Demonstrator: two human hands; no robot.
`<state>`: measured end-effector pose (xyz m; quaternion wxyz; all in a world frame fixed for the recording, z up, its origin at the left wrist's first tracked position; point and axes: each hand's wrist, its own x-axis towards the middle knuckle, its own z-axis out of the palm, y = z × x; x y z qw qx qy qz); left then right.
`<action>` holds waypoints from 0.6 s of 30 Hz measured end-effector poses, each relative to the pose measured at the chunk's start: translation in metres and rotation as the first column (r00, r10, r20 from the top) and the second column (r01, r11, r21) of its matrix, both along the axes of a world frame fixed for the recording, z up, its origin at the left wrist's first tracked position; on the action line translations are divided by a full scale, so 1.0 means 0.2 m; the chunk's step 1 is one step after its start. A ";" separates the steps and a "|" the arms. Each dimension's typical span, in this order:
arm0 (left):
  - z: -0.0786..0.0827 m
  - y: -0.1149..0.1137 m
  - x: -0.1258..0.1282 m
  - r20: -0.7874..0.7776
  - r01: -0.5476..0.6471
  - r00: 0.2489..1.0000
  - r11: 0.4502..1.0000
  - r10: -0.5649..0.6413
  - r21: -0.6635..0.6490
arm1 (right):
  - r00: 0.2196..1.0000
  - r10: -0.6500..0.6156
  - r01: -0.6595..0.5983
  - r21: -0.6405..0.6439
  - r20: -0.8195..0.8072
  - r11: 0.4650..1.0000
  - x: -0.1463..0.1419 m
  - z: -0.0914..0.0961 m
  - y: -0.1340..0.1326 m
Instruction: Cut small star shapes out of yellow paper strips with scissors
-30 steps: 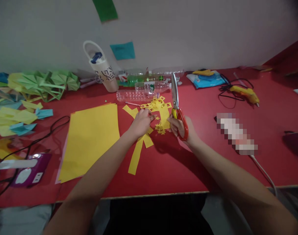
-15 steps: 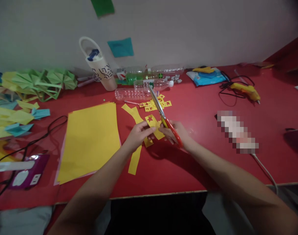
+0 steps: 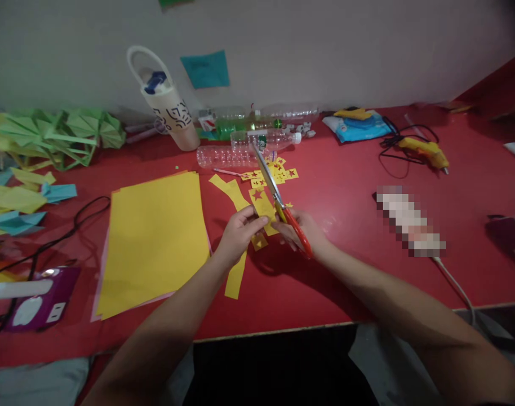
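My left hand (image 3: 237,230) pinches a strip of yellow paper (image 3: 263,207) between thumb and fingers; a star-shaped hole shows near its top. In my right hand (image 3: 302,231) is a pair of scissors (image 3: 269,179) with red and yellow handles, its blades pointing up and away to the left. The fingers of my right hand are close to the strip's right edge; whether they touch it I cannot tell. Behind the blades lie small yellow squares (image 3: 278,172) with star cut-outs. Yellow offcuts (image 3: 236,281) lie under and beside my left hand.
A stack of yellow sheets (image 3: 156,242) lies to the left. Clear plastic bottles (image 3: 227,158) and a white tumbler (image 3: 173,121) stand or lie along the wall. On the right are a yellow glue gun (image 3: 424,153), a wipes pack (image 3: 359,128) and a blurred-out corded object (image 3: 409,223).
Both hands keep their hold on the paper strip and scissors, which have shifted only slightly. The strip stands a little more upright. The whole view has tilted slightly downward.
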<state>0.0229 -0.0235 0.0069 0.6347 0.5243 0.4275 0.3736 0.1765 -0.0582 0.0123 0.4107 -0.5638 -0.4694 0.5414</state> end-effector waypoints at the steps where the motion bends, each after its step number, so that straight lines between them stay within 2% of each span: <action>1: 0.01 0.00 -0.01 0.008 -0.029 1.000 1.000 0.029 0.005 | 1.000 0.019 -0.019 0.014 0.000 1.000 0.00 0.00 0.00; 7: 0.02 0.06 -0.11 0.063 -0.273 0.960 0.961 0.275 -0.039 | 0.963 0.204 -0.221 0.082 0.177 0.972 0.07 0.05 -0.01; 11: 0.03 0.09 -0.16 0.061 -0.309 0.950 0.949 0.306 0.055 | 0.898 0.285 -0.316 0.041 0.335 0.948 0.10 0.06 0.00; 18: 0.04 0.08 -0.18 0.107 -0.367 0.929 0.919 0.354 0.147 | 0.846 0.375 -0.385 -0.052 0.379 0.921 0.10 0.06 -0.01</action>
